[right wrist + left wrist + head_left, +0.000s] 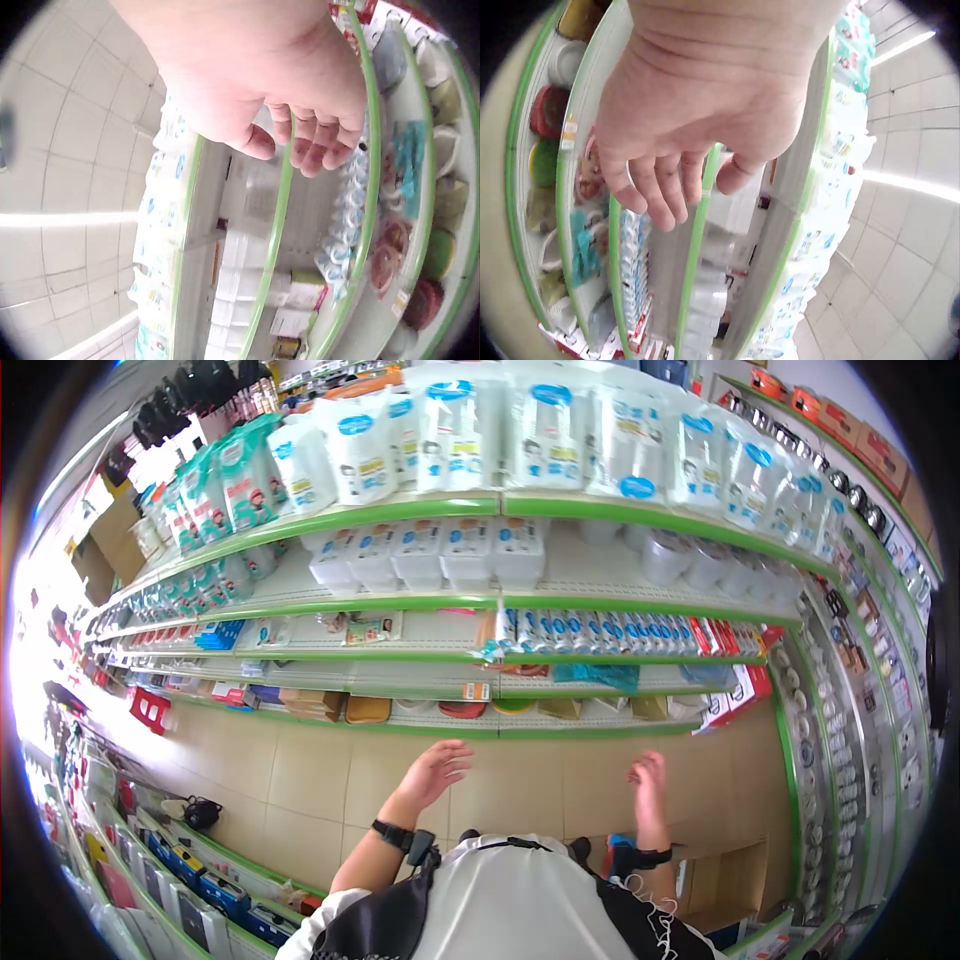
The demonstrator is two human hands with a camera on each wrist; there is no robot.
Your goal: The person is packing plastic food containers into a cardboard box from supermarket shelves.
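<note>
In the head view both hands hang in the air before a stocked shelf unit, apart from each other and touching nothing. The left hand (436, 772) has its fingers loosely bent; in the left wrist view that hand (697, 112) shows an empty palm. Likewise the right hand (648, 775) is raised with relaxed fingers, and the right wrist view shows the hand (277, 82) holding nothing. Ahead of them are shelves with white plastic tubs (467, 550), a row of small blue-and-white packs (590, 632) and large bags of cups (548, 435) on top.
A cardboard box (735, 875) stands on the floor at the lower right. More shelving (860, 690) runs along the right side, and low shelves with boxes (222, 895) lie at the lower left. Tiled floor (390, 745) lies between. A red crate (150, 710) is at far left.
</note>
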